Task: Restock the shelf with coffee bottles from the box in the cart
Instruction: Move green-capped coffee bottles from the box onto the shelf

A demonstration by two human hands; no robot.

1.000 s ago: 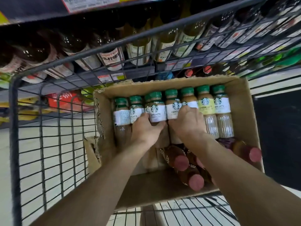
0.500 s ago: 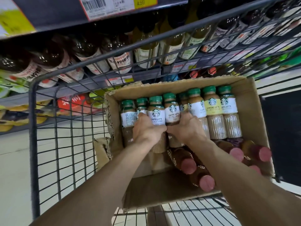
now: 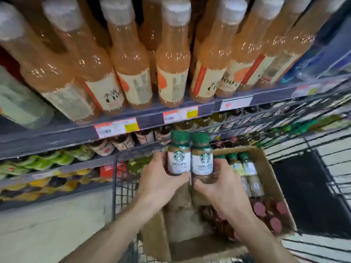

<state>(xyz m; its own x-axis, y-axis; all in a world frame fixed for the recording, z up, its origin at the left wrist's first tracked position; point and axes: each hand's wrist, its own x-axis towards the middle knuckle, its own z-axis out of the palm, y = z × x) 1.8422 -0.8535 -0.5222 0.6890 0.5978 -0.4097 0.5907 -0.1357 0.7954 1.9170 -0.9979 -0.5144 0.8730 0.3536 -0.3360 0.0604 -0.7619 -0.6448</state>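
Hands: L grip point(image 3: 161, 179) & R grip point(image 3: 218, 184) each grasping latte bottle point(image 3: 179, 158) above box point(image 3: 266, 168).

Two clear coffee bottles, green caps, white "CAFFE LATTE" labels, tan contents: left one point(image 3: 178, 154) and right one point(image 3: 201, 157) upright, side by side, touching, raised above the brown cardboard box point(image 3: 266, 168). Box open-topped, inside the dark wire cart point(image 3: 117, 188). Green-capped bottles point(image 3: 245, 168) stand at its far right; red-capped bottles point(image 3: 269, 215) lie near right. Grey shelf edge point(image 3: 57, 133) beyond, price tags.
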